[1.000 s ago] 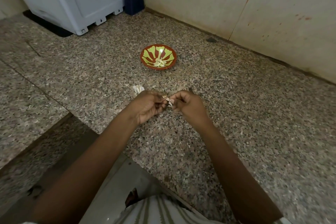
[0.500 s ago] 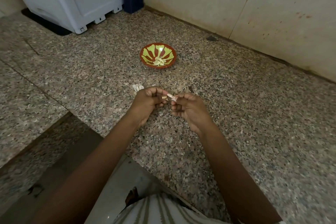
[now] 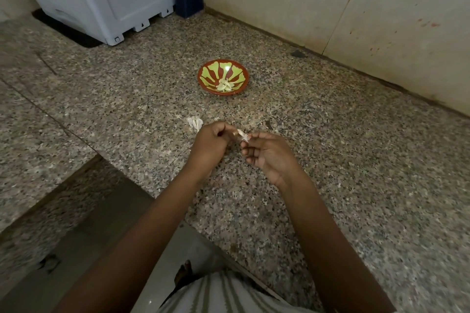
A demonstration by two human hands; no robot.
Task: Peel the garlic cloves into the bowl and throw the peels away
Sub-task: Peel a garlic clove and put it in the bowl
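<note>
While my two hands were tight together a second ago, now they have pulled a little apart on my side of the bowl [image 3: 223, 94]. My left hand [image 3: 211, 145] is curled round the garlic clove [image 3: 235, 132] and holds it. My right hand [image 3: 269, 155] has turned palm up. Its thumb and first finger pinch a white bit of peel [image 3: 243, 136] at the clove's end, and its other fingers are loosely bent. I think the skin is coming away, so this clove can soon join the peeled cloves [image 3: 224, 86] in the bowl. Most of the clove hides in my fist. Its long way seems to lie side to side, with the tip pointing at my right hand, not at the bowl. Some old peels [image 3: 195, 122] lie between the bowl and my left hand, not yet thrown out.
</note>
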